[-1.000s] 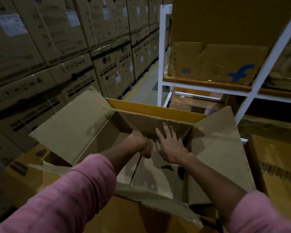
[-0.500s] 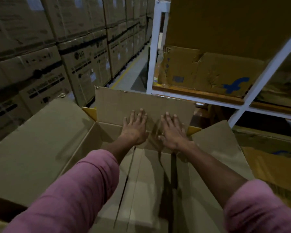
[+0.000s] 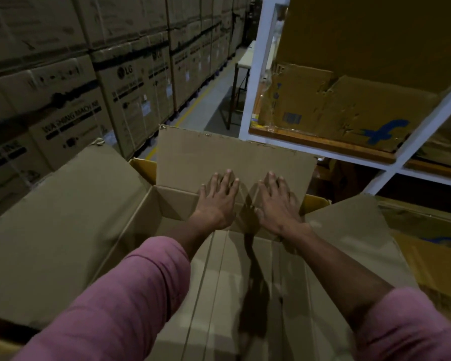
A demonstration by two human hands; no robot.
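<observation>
- The large brown corrugated cardboard box [image 3: 138, 230] stands open directly in front of the person, between the wall of stacked printed washing-machine cartons [image 3: 71, 105] on the left and the white metal storage rack [image 3: 255, 74] on the right.
- Its far flap [image 3: 235, 152] stands upright. The wide left flap [image 3: 63, 217] and the right flap [image 3: 354, 230] are folded outward.
- The left hand [image 3: 216, 204] and right hand [image 3: 277, 208] lie palm-down, side by side, against the lower part of the far flap, just above its fold line.
- The fingers of both hands are straight and only slightly fanned. They press flat on the card and grip nothing.
- The step in hand looks like bending the far flap outward so the mouth of the box is fully open.
- To do this well, push evenly with both palms close to the crease. The flap should then hinge along its scored line and not buckle in the middle.
- The flap's top edge is already ragged, so a steady push is safer than a sharp shove.
- The rack's shelf, which holds a crumpled brown carton with a blue logo [image 3: 349, 110], is near behind the flap. The flap may meet it as it goes over.
- The bottom panels [image 3: 232, 277] inside show seams between them, so weight is best not leaned onto the floor of the box.
</observation>
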